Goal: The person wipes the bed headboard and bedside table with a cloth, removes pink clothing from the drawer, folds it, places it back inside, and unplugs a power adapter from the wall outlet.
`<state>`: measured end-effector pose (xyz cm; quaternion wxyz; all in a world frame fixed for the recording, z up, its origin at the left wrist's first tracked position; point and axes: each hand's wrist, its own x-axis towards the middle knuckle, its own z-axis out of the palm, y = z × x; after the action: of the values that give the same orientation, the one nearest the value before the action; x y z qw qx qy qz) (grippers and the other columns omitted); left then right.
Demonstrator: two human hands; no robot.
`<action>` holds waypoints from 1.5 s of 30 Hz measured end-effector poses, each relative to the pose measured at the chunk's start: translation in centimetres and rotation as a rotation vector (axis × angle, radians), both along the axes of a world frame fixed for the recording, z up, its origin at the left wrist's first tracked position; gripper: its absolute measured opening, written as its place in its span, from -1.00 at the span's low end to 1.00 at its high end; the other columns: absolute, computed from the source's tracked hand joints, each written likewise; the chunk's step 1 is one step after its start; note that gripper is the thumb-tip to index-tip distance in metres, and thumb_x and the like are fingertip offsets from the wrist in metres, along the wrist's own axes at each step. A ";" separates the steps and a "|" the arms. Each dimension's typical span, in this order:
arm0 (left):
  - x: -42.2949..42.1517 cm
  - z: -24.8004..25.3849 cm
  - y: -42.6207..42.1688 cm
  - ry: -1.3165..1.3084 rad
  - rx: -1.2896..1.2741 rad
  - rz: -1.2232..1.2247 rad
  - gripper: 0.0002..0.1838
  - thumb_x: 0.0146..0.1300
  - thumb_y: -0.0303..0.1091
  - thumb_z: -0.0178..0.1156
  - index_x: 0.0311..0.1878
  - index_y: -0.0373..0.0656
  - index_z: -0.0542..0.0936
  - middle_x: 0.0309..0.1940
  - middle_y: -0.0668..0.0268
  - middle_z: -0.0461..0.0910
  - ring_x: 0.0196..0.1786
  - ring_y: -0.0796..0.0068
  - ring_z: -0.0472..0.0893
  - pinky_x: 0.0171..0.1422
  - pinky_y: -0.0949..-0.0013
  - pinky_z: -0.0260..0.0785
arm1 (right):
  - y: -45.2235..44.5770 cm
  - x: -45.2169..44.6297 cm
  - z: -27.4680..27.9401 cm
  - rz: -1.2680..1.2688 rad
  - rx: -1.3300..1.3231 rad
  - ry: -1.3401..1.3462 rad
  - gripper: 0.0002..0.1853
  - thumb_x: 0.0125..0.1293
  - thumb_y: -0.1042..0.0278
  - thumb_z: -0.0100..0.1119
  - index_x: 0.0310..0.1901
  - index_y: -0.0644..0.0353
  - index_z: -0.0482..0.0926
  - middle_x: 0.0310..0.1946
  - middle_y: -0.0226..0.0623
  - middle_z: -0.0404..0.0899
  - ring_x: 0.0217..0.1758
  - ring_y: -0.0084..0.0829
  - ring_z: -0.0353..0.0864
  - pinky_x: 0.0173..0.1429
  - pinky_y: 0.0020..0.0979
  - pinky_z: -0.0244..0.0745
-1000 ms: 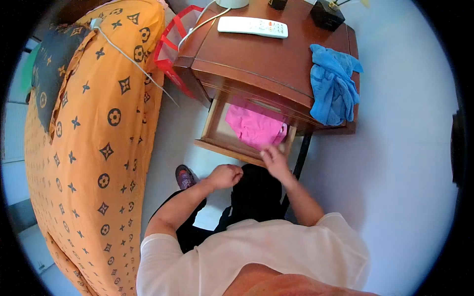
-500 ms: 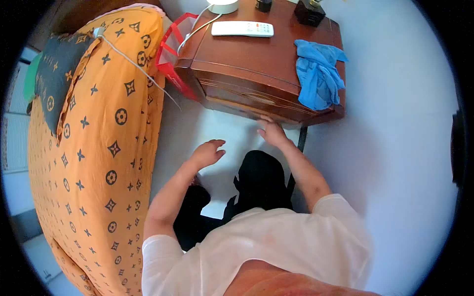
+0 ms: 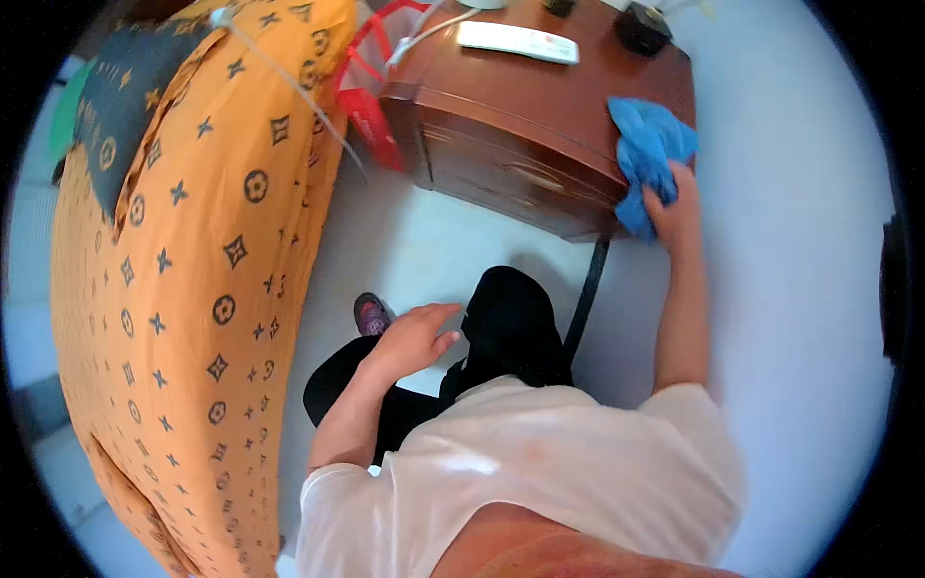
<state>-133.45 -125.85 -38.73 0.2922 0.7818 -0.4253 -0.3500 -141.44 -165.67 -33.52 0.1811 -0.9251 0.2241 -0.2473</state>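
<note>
A crumpled blue cloth (image 3: 647, 140) hangs over the right front corner of the brown wooden nightstand (image 3: 520, 106). My right hand (image 3: 677, 210) is on the lower part of this cloth, thumb on one side and fingers on the other, closed around it. Over my lap, near my raised knee, my left hand (image 3: 416, 339) hovers with its fingers stretched out and holds nothing. A white remote control (image 3: 518, 42) lies on top of the nightstand, away from both hands.
Left of me is a bed with an orange patterned sheet (image 3: 193, 318) and a dark pillow (image 3: 135, 106). A red-edged bag (image 3: 371, 120) stands between bed and nightstand. A white cable (image 3: 289, 82) hangs off the bed. A black box-shaped object (image 3: 643, 29) sits at the nightstand's back right.
My right hand has moved from the nightstand's front to the right and taken hold of the blue cloth. My left hand has drawn back towards my lap. The view has shifted slightly.
</note>
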 end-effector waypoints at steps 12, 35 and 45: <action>0.6 -0.6 -0.7 -0.061 0.047 0.066 -0.55 0.20 -0.24 0.07 0.12 -0.23 0.37 -0.04 0.04 0.49 0.03 0.02 0.45 0.11 0.12 0.31 | 12.3 13.2 -1.5 0.531 -0.436 -0.099 -0.53 -0.31 0.47 0.34 -0.23 -0.04 0.50 -0.15 -0.41 0.44 -0.03 -0.26 0.39 -0.02 -0.18 0.25; 3.5 -0.4 -0.9 0.084 -0.174 -0.132 -0.55 0.18 -0.25 0.07 0.12 -0.24 0.38 -0.04 0.05 0.48 0.03 0.05 0.45 0.14 0.12 0.28 | 4.0 5.6 2.4 0.199 0.154 0.206 -0.73 -0.20 0.59 -0.03 -0.34 0.22 0.34 -0.33 -0.21 0.31 -0.16 -0.19 0.33 0.04 -0.34 0.22; 8.3 -10.4 -2.8 0.547 -0.115 0.582 -0.58 0.16 -0.29 0.06 0.11 -0.18 0.42 -0.03 0.03 0.51 0.00 0.07 0.50 0.10 0.18 0.34 | 2.8 7.2 3.0 0.280 0.078 0.424 -0.63 -0.23 0.51 0.16 -0.27 0.19 0.33 -0.27 -0.13 0.29 -0.13 -0.06 0.27 0.00 -0.18 0.18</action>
<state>-125.15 -128.64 -49.17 0.5246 0.7302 -0.1116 -0.4233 -134.19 -162.91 -30.55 0.1978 -0.9707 0.1361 -0.0114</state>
